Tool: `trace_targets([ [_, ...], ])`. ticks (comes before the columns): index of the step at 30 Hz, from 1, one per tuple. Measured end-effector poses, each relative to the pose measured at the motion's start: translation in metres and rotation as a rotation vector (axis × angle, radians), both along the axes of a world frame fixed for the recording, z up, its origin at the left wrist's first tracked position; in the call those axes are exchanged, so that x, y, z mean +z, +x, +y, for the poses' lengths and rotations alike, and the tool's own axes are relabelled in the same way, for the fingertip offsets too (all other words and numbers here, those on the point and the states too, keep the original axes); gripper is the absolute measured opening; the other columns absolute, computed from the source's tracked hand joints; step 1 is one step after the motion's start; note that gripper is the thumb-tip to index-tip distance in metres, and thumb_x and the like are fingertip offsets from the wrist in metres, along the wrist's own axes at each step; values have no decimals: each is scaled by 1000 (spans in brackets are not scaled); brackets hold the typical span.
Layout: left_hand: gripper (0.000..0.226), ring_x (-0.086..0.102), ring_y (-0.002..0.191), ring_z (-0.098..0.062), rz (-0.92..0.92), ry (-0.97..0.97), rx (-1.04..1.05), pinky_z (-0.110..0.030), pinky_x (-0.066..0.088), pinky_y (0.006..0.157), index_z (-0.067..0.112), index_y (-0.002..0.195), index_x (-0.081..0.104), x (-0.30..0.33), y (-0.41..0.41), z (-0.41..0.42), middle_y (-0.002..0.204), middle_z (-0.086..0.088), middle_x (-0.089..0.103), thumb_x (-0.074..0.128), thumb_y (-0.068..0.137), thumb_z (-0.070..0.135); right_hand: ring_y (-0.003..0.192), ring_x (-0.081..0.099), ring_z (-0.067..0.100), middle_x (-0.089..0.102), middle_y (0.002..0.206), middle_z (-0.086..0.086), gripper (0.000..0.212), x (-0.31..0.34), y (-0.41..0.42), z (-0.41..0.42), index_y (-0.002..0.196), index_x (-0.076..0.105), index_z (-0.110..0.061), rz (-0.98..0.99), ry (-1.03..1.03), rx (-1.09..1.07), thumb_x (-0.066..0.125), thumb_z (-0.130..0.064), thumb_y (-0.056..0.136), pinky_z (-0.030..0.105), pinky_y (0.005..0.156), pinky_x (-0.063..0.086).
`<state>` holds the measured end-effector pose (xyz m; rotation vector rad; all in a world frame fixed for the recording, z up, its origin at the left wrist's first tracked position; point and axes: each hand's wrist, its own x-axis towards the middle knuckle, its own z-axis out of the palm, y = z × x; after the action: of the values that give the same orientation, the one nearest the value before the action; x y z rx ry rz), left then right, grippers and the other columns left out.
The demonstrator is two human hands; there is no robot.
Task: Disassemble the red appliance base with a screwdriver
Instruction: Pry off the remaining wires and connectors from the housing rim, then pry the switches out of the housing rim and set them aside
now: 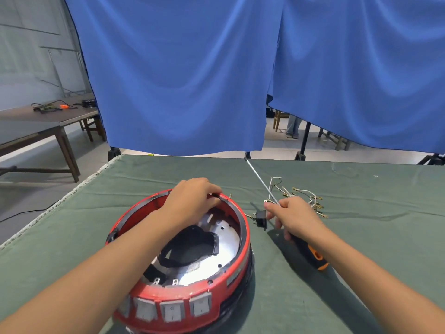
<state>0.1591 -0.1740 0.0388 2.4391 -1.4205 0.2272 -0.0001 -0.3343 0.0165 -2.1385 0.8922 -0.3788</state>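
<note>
Red base [183, 259]: L hand [192, 201] grip curled on rim, R hand [292, 218] grip round screwdriver [310, 253].

We see the red appliance base [192, 273], round and open at the top, sitting on the desk [361, 285] under our left hand [192, 201], which grips its far rim. Its silvery floor carries a black part. Our right hand [293, 218] holds the screwdriver [313, 255]: orange-black handle nearest us, thin shaft pointing away.
</note>
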Motion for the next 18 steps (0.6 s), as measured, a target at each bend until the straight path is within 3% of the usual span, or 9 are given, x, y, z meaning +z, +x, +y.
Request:
trace_targets([
  [6, 19, 59, 95, -36, -16, 79, 242, -36, 46, 77, 14, 97, 69, 7, 21, -14, 100, -13, 68, 52, 93, 21, 32, 47, 18, 54, 49, -5, 32, 19, -7, 17, 68, 65, -11, -122, 54, 110, 49, -26, 92, 18, 36, 34],
  [9, 31, 51, 114, -37, 135, 78, 283, -40, 44, 92, 6, 121, 53, 12, 11, -14, 128, -19, 53, 47, 94, 19, 36, 48, 17, 54, 51, -4, 20, 21, -12, 24, 72, 64, -9, -131, 78, 143, 50, -14, 84, 21, 37, 37],
  [11, 50, 41, 129, -33, 197, 35, 210, -39, 38, 102, 12, 142, 33, 19, -7, -2, 145, -14, 35, 45, 94, 20, 38, 49, 15, 55, 51, -6, 17, 17, -16, 24, 75, 63, -10, -152, 70, 156, 49, -9, 84, 21, 38, 39],
  [12, 52, 41, 130, -29, 179, -9, 169, -38, 38, 102, 15, 144, 31, 22, -18, 5, 147, -9, 35, 44, 94, 21, 39, 51, 13, 56, 53, -6, 17, 14, -18, 24, 77, 62, -13, -161, 46, 166, 48, -7, 86, 20, 40, 40],
  [15, 37, 53, 116, -25, 169, -44, 105, -39, 44, 97, 17, 128, 51, 30, -51, 26, 130, -4, 56, 45, 93, 26, 42, 53, 10, 58, 68, -1, 15, 5, -23, 22, 84, 59, -15, -217, -14, 197, 48, -12, 94, 16, 42, 39],
  [18, 29, 59, 92, -28, 199, 68, 133, -38, 49, 79, 13, 95, 62, 25, -75, 33, 98, -5, 66, 44, 92, 36, 42, 57, 14, 58, 75, 3, 14, -3, -26, 20, 90, 56, -18, -264, -1, 228, 45, -21, 98, 16, 41, 39],
])
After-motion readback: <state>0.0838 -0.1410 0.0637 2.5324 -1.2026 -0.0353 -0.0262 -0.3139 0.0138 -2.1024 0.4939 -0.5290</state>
